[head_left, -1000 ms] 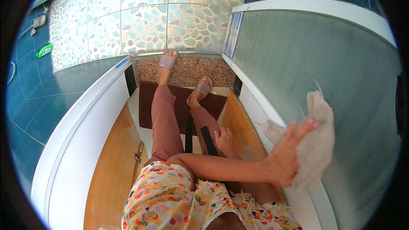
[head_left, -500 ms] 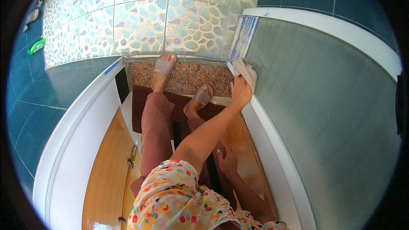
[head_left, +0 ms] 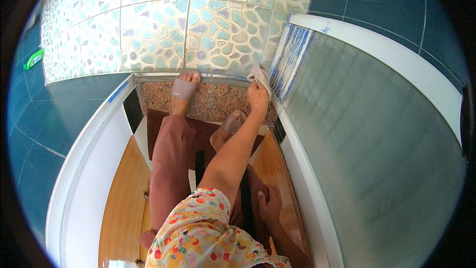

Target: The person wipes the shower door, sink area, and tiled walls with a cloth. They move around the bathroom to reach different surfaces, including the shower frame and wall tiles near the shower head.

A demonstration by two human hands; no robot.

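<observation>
My left hand point(head_left: 258, 98) is closed on a crumpled pale cloth point(head_left: 260, 77). It presses the cloth at the right end of the door sill, by the lower corner of the grey-green door panel point(head_left: 377, 134). Next to the cloth, a strip with blue and white streaks point(head_left: 290, 62) runs along the door's edge. My right hand point(head_left: 270, 202) rests by my bent right leg, thumb and fingers apart, holding nothing. Both my feet wear mauve slide sandals point(head_left: 184, 89); the left one stands on the speckled reddish granite threshold point(head_left: 218, 101).
Beyond the sill lies a pebble-patterned tile floor point(head_left: 148, 34), with dark blue tiles on both sides. A green bottle point(head_left: 34, 59) lies at the far left. A brown mat point(head_left: 157, 134) is under my legs. White frames and wooden cabinet doors point(head_left: 119, 203) flank me.
My left hand has moved left with the cloth, from the door's frame edge to the sill's right end. The view has shifted slightly. My right hand stays by my leg.
</observation>
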